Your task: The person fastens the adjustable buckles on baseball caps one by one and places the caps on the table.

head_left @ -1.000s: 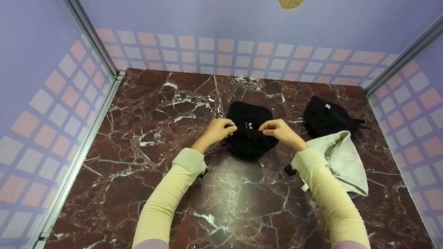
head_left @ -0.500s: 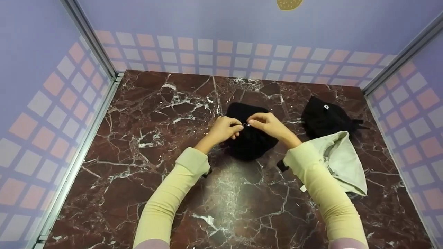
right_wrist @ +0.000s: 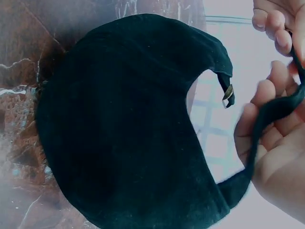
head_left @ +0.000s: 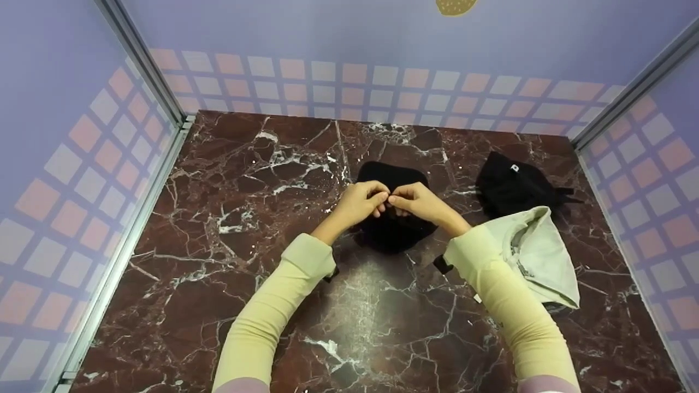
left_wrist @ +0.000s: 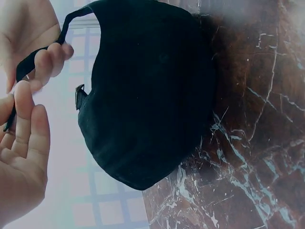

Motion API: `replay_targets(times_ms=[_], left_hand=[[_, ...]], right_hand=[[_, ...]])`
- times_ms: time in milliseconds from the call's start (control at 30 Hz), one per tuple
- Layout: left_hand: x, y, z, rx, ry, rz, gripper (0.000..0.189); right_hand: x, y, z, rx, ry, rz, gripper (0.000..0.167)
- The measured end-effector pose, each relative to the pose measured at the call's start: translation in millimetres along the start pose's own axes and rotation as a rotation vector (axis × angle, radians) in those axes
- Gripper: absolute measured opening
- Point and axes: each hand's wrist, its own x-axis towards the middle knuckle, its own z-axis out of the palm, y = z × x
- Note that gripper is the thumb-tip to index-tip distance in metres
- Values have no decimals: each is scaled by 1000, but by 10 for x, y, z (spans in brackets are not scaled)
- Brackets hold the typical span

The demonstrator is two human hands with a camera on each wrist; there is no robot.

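Note:
A black cap [head_left: 393, 237] lies on the marbled surface, its back opening towards the hands. From one side of that opening runs a loose black strap [right_wrist: 267, 114]; a small metal buckle [right_wrist: 228, 95] hangs at the other side, with no strap through it. My left hand [head_left: 357, 204] pinches the strap near its free end [left_wrist: 9, 121]. My right hand [head_left: 423, 204] holds the same strap further along, the band crossing its fingers [right_wrist: 262, 93]. Both hands' fingertips nearly meet above the cap. In the head view the hands hide the strap and buckle.
To the right lie a second black cap [head_left: 510, 188] with loose strap ends and a cream cap [head_left: 546, 256], partly behind the right sleeve [head_left: 491, 273]. Lilac panels with a checked pattern [head_left: 322, 90] enclose the dark red marbled surface [head_left: 246, 218] at the back and sides.
My right hand has moved left and my left hand slightly right, so they have come together over the cap. The bright metal seen between them earlier is now covered. The cap has barely moved.

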Motion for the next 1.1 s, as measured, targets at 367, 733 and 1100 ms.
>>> replay_targets(times_ms=[367,733,1100], left_hand=[[9,-98,61,-160,43,68,32],[76,-171,194,343,98,69,48],[116,-128,440,729,119,39,46]], right_hand=[[-16,51,-3,94,146,-59,21],[-10,136,-7,284,285,-17,19],[75,372,6,312,409,-24,18]])
